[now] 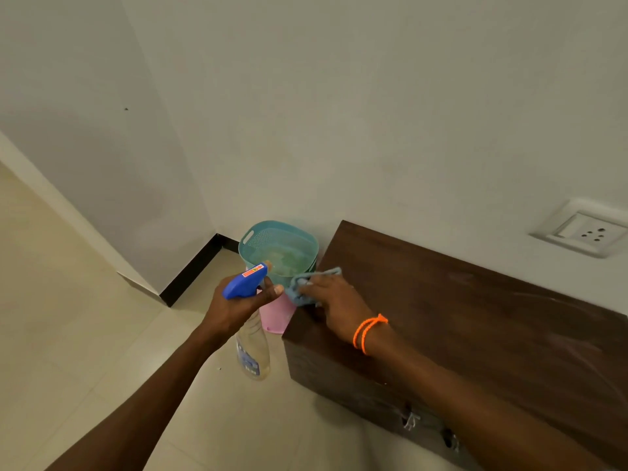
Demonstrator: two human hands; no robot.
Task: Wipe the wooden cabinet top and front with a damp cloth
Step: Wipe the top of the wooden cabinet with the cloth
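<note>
A dark wooden cabinet (475, 317) stands against the wall on the right, its top and part of its front in view. My right hand (334, 302), with an orange band at the wrist, presses a light blue cloth (304, 287) onto the cabinet top's near left corner. To the left of that corner, my left hand (238, 305) grips a clear spray bottle (253, 351) by its blue trigger head, the bottle hanging over the floor. The two hands nearly touch.
A teal perforated basket (268, 243) stacked on a pink one (277, 317) sits on the floor just left of the cabinet, in the wall corner. A white wall socket (582, 229) is above the cabinet. Metal latches (411, 419) show on the cabinet front. Beige tiled floor spreads left.
</note>
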